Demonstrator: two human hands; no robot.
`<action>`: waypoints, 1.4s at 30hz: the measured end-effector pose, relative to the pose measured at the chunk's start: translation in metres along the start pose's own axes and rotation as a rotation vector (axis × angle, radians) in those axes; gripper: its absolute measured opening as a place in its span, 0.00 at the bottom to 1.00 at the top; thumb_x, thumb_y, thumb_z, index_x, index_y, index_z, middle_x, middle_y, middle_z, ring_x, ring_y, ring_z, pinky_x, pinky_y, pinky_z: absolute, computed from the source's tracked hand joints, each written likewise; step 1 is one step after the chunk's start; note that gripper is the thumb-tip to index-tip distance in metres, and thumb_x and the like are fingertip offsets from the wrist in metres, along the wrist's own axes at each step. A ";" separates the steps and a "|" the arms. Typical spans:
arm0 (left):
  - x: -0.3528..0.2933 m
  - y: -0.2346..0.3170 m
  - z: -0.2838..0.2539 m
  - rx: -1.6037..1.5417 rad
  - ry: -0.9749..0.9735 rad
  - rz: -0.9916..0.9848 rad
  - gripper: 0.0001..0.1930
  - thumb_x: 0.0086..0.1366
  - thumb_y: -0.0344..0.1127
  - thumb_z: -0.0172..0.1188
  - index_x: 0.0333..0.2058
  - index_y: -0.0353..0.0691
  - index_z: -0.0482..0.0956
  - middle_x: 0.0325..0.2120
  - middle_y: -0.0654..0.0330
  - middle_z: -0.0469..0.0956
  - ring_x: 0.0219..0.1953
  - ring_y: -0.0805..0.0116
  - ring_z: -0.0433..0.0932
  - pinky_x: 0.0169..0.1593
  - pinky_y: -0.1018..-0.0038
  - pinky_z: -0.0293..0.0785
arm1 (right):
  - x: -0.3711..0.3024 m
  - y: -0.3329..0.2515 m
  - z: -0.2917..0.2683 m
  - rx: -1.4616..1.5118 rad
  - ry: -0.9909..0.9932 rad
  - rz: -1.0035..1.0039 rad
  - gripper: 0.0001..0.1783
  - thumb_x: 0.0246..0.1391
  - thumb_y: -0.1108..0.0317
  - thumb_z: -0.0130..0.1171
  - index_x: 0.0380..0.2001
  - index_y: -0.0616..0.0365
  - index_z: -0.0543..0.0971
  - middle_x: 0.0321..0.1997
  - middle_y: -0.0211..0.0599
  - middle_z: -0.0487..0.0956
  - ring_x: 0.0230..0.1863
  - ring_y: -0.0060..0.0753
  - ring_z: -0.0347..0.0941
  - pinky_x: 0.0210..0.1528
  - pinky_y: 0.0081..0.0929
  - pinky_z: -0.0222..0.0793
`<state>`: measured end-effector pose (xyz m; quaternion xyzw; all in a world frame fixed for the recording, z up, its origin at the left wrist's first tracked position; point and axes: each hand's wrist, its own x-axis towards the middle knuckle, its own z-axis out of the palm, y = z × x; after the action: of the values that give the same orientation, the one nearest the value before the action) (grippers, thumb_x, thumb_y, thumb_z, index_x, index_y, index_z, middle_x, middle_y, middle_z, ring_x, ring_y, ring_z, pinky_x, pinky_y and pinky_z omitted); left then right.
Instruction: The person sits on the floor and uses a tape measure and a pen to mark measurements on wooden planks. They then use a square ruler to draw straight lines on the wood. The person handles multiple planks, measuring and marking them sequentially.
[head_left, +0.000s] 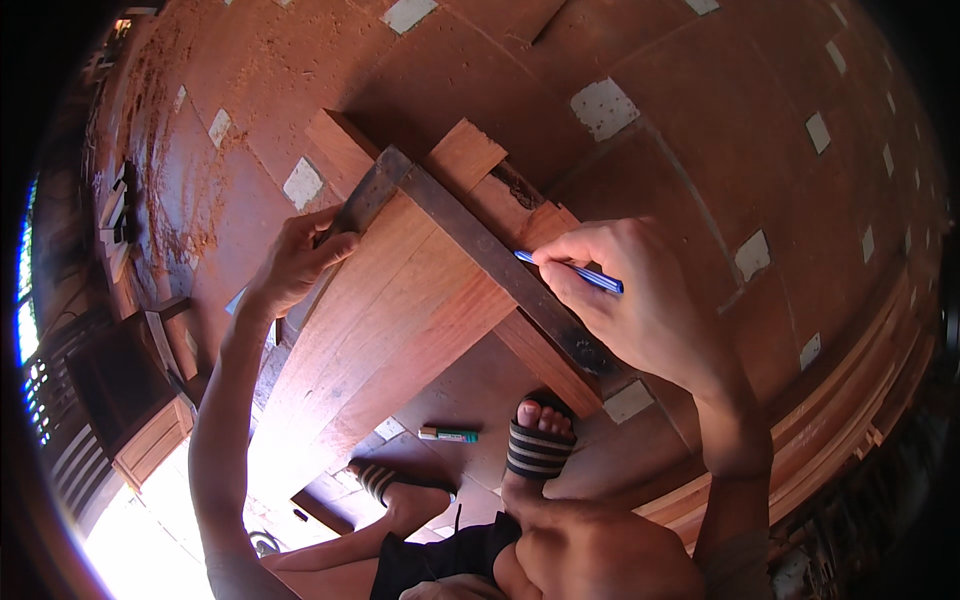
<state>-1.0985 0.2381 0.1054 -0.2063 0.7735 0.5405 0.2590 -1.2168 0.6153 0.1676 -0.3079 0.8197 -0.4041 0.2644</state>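
A wide, pale reddish wooden board [400,290] slants across the middle, propped off the floor on wood pieces. Over its far end lies a dark, worn carpenter's square [470,235], its long arm crossing the board and its short arm along the left edge. My left hand [305,252] is closed on the short arm, thumb on top and fingers at the side. In my right hand [630,290] is a blue pen [580,270], pinched between thumb and fingers. The pen's tip is beside the outer edge of the long arm.
Wood offcuts [465,155] sit beyond the board's end, and a wooden bar [550,360] runs under it. A green-and-tan marker-like tube [448,435] lies between my sandalled feet [540,440]. Long planks [800,430] are stacked at right. Sawdust [165,150] covers the tiles at far left.
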 end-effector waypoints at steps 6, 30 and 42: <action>-0.001 0.003 -0.001 0.059 0.003 -0.006 0.29 0.71 0.47 0.71 0.64 0.35 0.79 0.40 0.69 0.80 0.43 0.77 0.72 0.55 0.72 0.69 | -0.008 -0.004 -0.018 0.245 0.049 0.113 0.09 0.64 0.70 0.68 0.39 0.67 0.86 0.31 0.40 0.86 0.32 0.20 0.82 0.35 0.22 0.75; 0.021 0.023 0.009 -0.043 -0.004 0.029 0.27 0.70 0.47 0.71 0.58 0.33 0.82 0.41 0.70 0.82 0.44 0.80 0.71 0.54 0.73 0.67 | -0.029 0.033 -0.040 0.405 0.307 0.333 0.11 0.63 0.67 0.70 0.38 0.68 0.86 0.28 0.33 0.85 0.32 0.14 0.79 0.35 0.16 0.72; 0.022 0.020 0.009 0.042 0.019 0.068 0.28 0.71 0.50 0.70 0.59 0.34 0.82 0.38 0.70 0.81 0.42 0.80 0.70 0.52 0.72 0.68 | -0.026 0.032 -0.037 0.457 0.289 0.368 0.11 0.64 0.67 0.70 0.38 0.67 0.86 0.28 0.33 0.85 0.32 0.15 0.80 0.35 0.17 0.73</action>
<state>-1.1257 0.2527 0.1041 -0.1794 0.7938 0.5304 0.2372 -1.2338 0.6677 0.1660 -0.0268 0.7786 -0.5629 0.2760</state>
